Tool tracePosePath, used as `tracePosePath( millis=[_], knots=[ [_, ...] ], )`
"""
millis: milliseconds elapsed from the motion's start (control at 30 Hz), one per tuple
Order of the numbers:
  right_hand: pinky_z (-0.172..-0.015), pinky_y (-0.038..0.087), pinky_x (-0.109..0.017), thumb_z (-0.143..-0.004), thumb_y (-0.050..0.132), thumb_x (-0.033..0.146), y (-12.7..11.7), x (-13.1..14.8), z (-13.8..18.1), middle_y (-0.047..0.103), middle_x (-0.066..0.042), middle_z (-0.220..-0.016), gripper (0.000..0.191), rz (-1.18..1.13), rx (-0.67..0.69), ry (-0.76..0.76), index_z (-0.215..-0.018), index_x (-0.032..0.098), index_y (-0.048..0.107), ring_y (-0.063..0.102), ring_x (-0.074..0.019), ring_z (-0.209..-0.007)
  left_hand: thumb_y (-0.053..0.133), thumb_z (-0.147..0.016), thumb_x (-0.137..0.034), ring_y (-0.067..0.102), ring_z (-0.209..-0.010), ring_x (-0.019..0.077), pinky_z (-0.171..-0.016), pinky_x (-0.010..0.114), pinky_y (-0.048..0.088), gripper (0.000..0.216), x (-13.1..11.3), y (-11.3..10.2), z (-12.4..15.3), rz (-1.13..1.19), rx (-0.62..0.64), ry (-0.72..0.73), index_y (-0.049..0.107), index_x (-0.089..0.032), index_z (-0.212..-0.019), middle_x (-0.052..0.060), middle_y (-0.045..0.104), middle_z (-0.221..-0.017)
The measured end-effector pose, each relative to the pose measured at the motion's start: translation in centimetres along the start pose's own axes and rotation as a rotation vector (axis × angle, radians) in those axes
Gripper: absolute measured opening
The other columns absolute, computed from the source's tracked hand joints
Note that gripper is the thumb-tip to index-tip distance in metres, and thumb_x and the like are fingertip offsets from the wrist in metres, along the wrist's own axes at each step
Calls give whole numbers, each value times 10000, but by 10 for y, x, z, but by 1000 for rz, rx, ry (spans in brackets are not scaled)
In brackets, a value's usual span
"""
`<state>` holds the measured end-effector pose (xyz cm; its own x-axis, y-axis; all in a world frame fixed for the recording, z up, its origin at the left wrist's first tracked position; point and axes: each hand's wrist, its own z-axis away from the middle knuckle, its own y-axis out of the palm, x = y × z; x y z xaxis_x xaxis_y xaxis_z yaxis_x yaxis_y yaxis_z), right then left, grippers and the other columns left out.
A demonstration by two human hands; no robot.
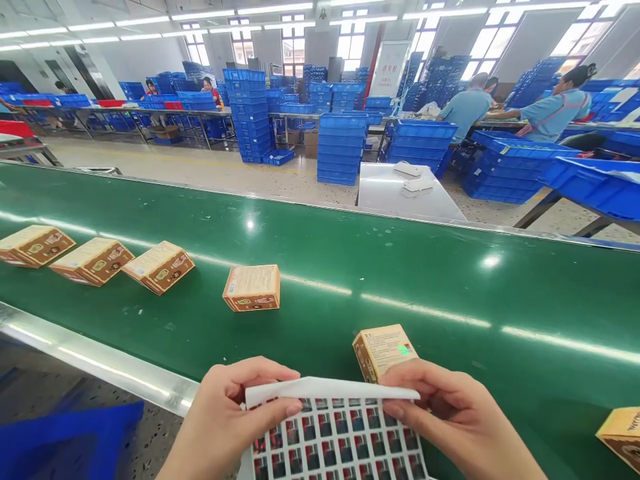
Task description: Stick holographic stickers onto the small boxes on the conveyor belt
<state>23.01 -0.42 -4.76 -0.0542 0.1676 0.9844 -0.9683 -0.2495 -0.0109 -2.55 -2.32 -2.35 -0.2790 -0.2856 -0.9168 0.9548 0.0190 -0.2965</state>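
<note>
our left hand [245, 407] and right hand [450, 410] pinch the folded top edge of a label sheet [341, 440] in front of the green belt [425, 273]. a near box [383, 347] sits just past our right hand; open belt parts it from another box [253, 287] leftward.

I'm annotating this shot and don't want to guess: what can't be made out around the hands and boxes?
Label sheet: lower part cut off by the head view's bottom edge.
Print on its labels: too small to read in the head view.
Box beyond the right hand: near end hidden in the head view by that hand and the sheet.
Rightmost box: cut off by the head view's right edge.
</note>
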Motion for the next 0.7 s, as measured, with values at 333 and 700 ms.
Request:
tracePosePath(
  millis=[333, 700],
  knots=[
    [-602, 524, -240, -767, 861, 408, -9, -11, -4, 727, -17, -756, 163, -60, -81, -41, -750, 261, 791, 635, -174, -651, 707, -805, -500, 512, -585, 150, -529, 216, 350, 346, 13, 2, -16, -15, 113, -10, 843, -190, -732, 37, 712, -637],
    [-649, 538, -219, -787, 859, 489, -8, -20, -7, 667, 5, -849, 309, -155, -28, -18, -1010, 295, 769, 635, -160, -748, 628, -826, -700, 394, -517, 118, -504, 224, 276, 628, 18, 6, -24, 100, 227, -137, 692, -136, -558, 0, 515, -510]
  ],
)
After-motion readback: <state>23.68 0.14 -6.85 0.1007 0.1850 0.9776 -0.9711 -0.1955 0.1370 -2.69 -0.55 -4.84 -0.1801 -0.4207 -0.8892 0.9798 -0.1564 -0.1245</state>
